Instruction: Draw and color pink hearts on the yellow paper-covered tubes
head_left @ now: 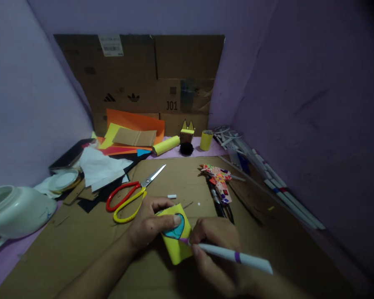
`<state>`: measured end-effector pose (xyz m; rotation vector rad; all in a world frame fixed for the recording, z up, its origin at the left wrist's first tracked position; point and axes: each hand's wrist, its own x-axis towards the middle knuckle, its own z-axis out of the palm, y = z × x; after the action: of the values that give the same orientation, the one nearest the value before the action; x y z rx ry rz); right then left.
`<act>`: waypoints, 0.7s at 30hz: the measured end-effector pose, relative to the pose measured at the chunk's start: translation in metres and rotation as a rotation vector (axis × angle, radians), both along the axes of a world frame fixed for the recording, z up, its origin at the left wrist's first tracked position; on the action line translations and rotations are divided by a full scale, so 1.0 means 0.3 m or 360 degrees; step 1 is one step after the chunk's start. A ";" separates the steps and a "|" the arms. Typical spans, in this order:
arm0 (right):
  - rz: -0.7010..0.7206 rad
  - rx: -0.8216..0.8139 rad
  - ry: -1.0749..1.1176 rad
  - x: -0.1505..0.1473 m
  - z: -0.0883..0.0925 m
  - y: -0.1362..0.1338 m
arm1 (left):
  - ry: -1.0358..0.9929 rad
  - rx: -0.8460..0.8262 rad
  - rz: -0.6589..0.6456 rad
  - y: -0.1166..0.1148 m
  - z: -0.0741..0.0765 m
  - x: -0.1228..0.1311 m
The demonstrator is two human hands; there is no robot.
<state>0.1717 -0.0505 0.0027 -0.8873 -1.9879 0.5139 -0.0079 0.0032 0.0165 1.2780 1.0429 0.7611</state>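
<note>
The left hand (149, 226) grasps a small yellow paper piece (178, 250), fingers curled over its top edge and thumb on its face, holding it tilted just above the brown cardboard sheet (81, 249) that covers the bench. On the piece's face is a blue black-edged curved shape (176, 229). The right hand (215, 245) is clenched around a white marker pen with a purple band (233, 256), whose purple tip touches the yellow paper piece at the lower edge of the blue shape. Just behind the left hand lie red-and-yellow-handled scissors (129, 196), blades pointing away, with a short white stick (172, 196) near them. Behind the right hand lies a sticker-covered glue gun (220, 178). A white ceramic jug (15, 209) lies at the left edge, a roll of tape (64, 179) beside it. Further back are loose sheets of coloured paper (134, 124), a yellow paper roll (166, 145) and a flattened brown cardboard box (143, 79) against the wall.
</note>
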 end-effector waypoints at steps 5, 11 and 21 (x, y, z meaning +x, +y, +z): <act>0.0091 0.0038 -0.0058 0.000 0.010 0.005 | -0.0001 -0.0014 0.0008 -0.001 0.000 0.001; 0.0005 0.0023 -0.0017 0.008 -0.004 0.008 | 0.0022 0.0005 -0.0021 0.000 0.000 -0.001; -0.0115 0.0078 -0.0005 0.020 0.028 0.018 | 0.0068 -0.0019 -0.0083 -0.002 0.002 -0.002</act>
<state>0.1778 -0.0451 0.0110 -0.9261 -1.9557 0.4210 -0.0085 0.0026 0.0170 1.3112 1.0433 0.6893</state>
